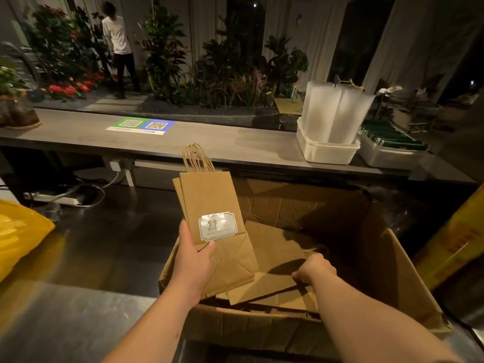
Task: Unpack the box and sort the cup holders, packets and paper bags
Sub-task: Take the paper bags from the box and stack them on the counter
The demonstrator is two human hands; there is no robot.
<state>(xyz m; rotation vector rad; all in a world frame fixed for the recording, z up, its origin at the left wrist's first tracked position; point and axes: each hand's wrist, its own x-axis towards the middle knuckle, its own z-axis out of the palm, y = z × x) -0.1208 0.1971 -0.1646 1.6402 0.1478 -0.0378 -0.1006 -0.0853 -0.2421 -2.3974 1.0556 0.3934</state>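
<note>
The person is holding a few brown paper bags (pixel 209 203) in the left grip (pixel 192 260), just above the near left corner of the box (pixel 262 328). The thumb is pinching them under the white sticker (pixel 218 226). The right grip (pixel 315 268) is reaching inside the box, fingers curling round the edge of more flat bags (pixel 272 284). To do this well, it should be taking one thin bunch, lifting it straight up out of the box, and laying it on the held bags with the handles (pixel 196 158) all pointing one way.
</note>
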